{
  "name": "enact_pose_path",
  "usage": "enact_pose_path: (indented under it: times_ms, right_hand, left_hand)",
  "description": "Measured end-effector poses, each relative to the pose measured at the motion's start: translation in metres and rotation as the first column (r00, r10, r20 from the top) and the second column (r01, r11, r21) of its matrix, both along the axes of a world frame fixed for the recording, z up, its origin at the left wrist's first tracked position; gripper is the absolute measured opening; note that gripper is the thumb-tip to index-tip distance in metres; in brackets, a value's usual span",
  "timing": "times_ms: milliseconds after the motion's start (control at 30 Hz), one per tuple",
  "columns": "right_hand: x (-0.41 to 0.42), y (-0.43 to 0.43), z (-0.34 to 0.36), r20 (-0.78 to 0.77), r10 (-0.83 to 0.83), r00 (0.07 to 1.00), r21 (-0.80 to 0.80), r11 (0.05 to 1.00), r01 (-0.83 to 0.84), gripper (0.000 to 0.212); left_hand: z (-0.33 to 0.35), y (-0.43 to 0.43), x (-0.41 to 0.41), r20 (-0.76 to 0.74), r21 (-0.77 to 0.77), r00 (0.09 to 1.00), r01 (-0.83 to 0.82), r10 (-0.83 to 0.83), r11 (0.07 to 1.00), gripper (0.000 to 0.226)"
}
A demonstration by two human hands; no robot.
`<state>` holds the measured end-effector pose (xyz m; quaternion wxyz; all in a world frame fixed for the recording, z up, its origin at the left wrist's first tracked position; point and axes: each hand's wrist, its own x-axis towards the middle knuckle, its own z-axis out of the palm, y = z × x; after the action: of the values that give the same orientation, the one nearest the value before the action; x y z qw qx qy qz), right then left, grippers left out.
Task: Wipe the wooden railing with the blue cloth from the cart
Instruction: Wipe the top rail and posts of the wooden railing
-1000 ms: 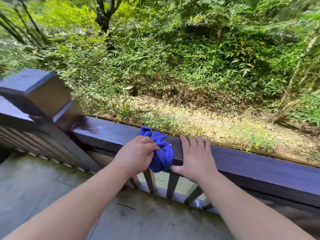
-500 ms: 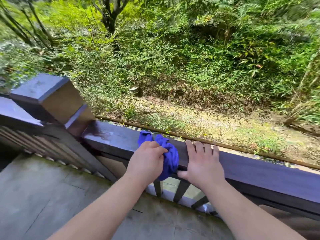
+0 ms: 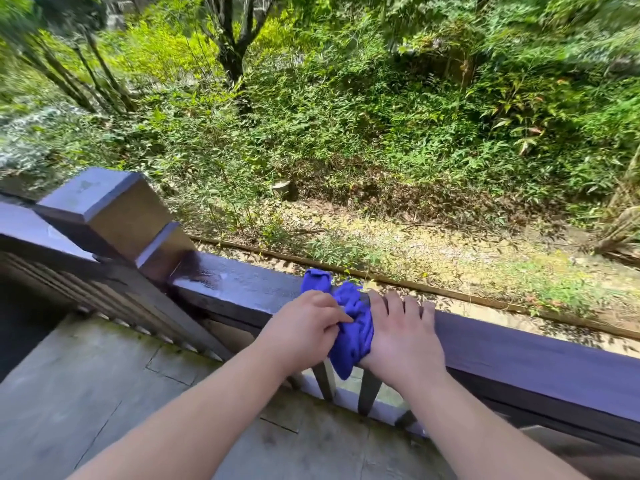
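Observation:
A dark wooden railing (image 3: 519, 348) runs from the left post down to the right edge of the view. The bunched blue cloth (image 3: 351, 327) drapes over its top rail, hanging down the near side. My left hand (image 3: 304, 329) grips the cloth from the left and presses it onto the rail. Just right of the cloth, my right hand (image 3: 403, 336) lies flat on the rail with fingers spread, its edge touching the cloth. The stretch of rail left of the cloth looks wet and shiny.
A square corner post (image 3: 104, 209) stands at the left where a second railing section meets this one. Vertical balusters (image 3: 367, 393) sit below the rail. A stone slab floor (image 3: 104, 393) lies under my arms. Beyond the railing are a dirt strip and dense green bushes.
My left hand has slid the cloth rightward along the rail until it touches my right hand. The view has shifted so the post sits further right.

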<state>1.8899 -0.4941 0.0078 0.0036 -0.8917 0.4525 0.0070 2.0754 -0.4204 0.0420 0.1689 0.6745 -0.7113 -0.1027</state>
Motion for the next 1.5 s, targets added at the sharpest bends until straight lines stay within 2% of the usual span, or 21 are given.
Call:
enact_pose_path:
  times_ms: [300,533,633,767,900,967,1067,1267,1500]
  right_hand:
    - [0.009,-0.001,0.003,-0.036,-0.055,0.998,0.027,0.998,0.056,0.121]
    - [0.1,0.018,0.004,-0.012,-0.042,0.999,0.05,0.998,0.042,0.129]
    - [0.141,0.026,0.001,-0.006,-0.026,1.0,0.024,0.999,0.027,0.127]
    - [0.167,0.034,-0.003,-0.009,-0.044,0.999,-0.013,0.999,0.043,0.119]
    - [0.169,0.034,-0.002,-0.011,-0.04,0.999,-0.006,0.999,0.04,0.116]
    - [0.172,0.035,0.0,-0.01,-0.042,0.999,-0.008,0.999,0.042,0.115]
    - [0.176,0.037,0.002,-0.022,-0.044,0.999,-0.004,0.999,0.044,0.114]
    - [0.174,0.039,0.002,-0.015,-0.053,0.998,-0.003,0.999,0.053,0.113]
    - [0.171,0.037,0.003,0.006,-0.044,0.999,0.025,0.999,0.044,0.111]
  left_hand:
    - [-0.008,0.012,0.056,-0.016,-0.044,1.0,0.001,-0.002,0.999,0.032]
    - [-0.006,0.03,0.124,-0.013,-0.05,1.0,0.0,0.0,0.999,0.033]
    - [-0.003,0.047,0.17,0.053,-0.062,0.997,-0.052,0.056,0.997,0.031]
    - [-0.001,0.069,0.231,0.148,-0.051,0.962,-0.224,0.229,0.973,0.029]
    - [-0.001,0.072,0.241,0.279,0.014,0.906,-0.336,0.319,0.942,0.032]
    - [-0.005,0.072,0.241,0.287,0.008,0.898,-0.351,0.334,0.936,0.035]
    - [-0.015,0.074,0.251,0.324,-0.006,0.91,-0.271,0.258,0.963,0.041]
    - [-0.019,0.078,0.245,0.182,-0.158,0.898,-0.376,0.401,0.913,0.031]
    - [-0.003,0.048,0.233,0.048,-0.103,0.887,-0.452,0.459,0.886,0.027]
